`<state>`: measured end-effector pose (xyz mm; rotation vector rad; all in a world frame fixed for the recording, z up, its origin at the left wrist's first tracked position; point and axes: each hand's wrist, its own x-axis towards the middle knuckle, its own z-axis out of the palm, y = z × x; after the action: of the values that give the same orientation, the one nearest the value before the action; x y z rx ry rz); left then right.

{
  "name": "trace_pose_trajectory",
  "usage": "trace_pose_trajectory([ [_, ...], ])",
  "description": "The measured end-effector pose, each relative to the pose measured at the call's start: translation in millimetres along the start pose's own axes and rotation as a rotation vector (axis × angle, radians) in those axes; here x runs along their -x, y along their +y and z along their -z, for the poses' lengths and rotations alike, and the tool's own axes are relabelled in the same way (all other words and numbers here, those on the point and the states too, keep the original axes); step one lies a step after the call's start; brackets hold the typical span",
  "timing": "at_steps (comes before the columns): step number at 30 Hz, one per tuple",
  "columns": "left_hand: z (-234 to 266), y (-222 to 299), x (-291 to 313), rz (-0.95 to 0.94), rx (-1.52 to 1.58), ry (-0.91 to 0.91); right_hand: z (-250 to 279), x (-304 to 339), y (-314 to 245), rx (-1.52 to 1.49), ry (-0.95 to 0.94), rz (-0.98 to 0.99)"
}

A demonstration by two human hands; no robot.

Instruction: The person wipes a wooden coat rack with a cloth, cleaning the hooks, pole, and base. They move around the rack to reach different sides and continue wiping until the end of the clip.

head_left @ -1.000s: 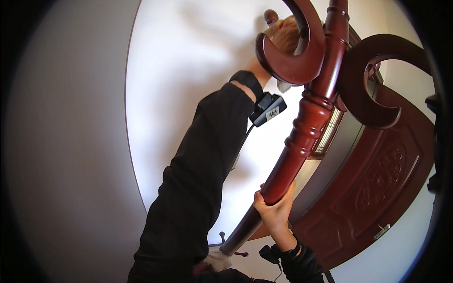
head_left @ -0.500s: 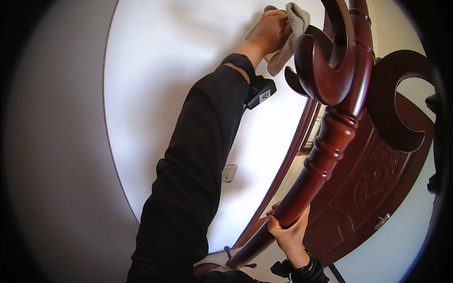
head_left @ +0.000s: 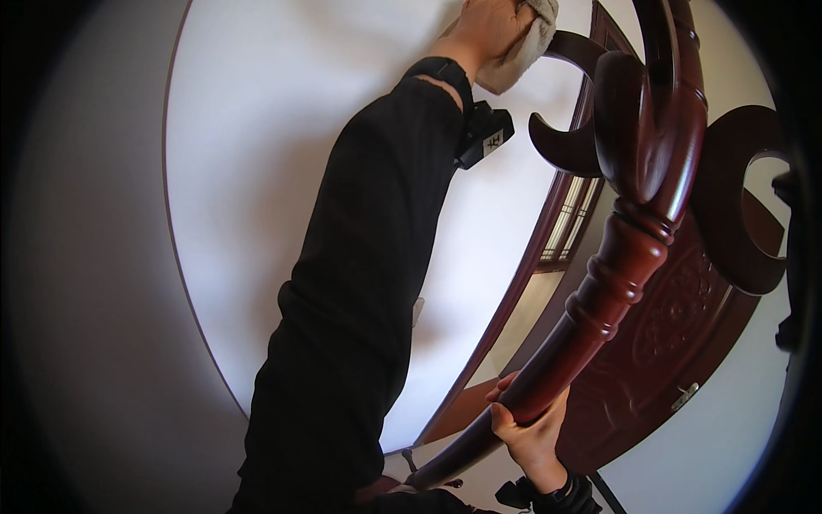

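A dark red, glossy wooden coat rack [head_left: 604, 278] with a turned post and curved hooks leans diagonally across the view. High up, my left hand [head_left: 488, 30] is closed on a beige cloth [head_left: 522, 58], close to the tip of one curved hook [head_left: 565, 154]'s upper arm. Whether the cloth touches the wood I cannot tell. Lower down, my right hand [head_left: 538, 433] wraps around the post, thumb on the near side and fingers partly hidden behind it.
A white wall [head_left: 257, 171] fills the left and middle. Behind the rack stand a dark red carved door [head_left: 659, 360] with a metal handle [head_left: 685, 397] and a barred window [head_left: 569, 218]. A wall switch [head_left: 418, 311] shows partly beside my left sleeve.
My left hand has moved up slightly with the cloth. The rack's upper part appears farther right, its hooks showing from another angle. My right hand keeps its hold on the post.
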<state>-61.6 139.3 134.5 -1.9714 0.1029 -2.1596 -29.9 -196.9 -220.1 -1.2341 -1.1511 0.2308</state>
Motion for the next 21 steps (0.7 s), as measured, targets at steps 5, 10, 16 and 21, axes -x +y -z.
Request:
trace_pose_trajectory([
  [5, 15.8, 18.2, -1.9, 0.086, 0.316, 0.042, -0.5, -4.8, 2.6, 0.024, -0.004, 0.036],
  [10, 20.9, 27.3, 10.0, 0.208, 0.443, 0.078, 2.3, -8.8, 5.0, 0.06, -0.062, 0.067],
  [16, 20.8, 29.3, 22.2, 0.236, 0.514, 0.117, 0.2, -11.6, 3.3, 0.056, -0.069, 0.082],
  [21, 20.7, 29.3, 32.3, 0.25, 0.55, 0.137, -1.1, -14.4, 2.0, 0.058, -0.088, 0.061],
])
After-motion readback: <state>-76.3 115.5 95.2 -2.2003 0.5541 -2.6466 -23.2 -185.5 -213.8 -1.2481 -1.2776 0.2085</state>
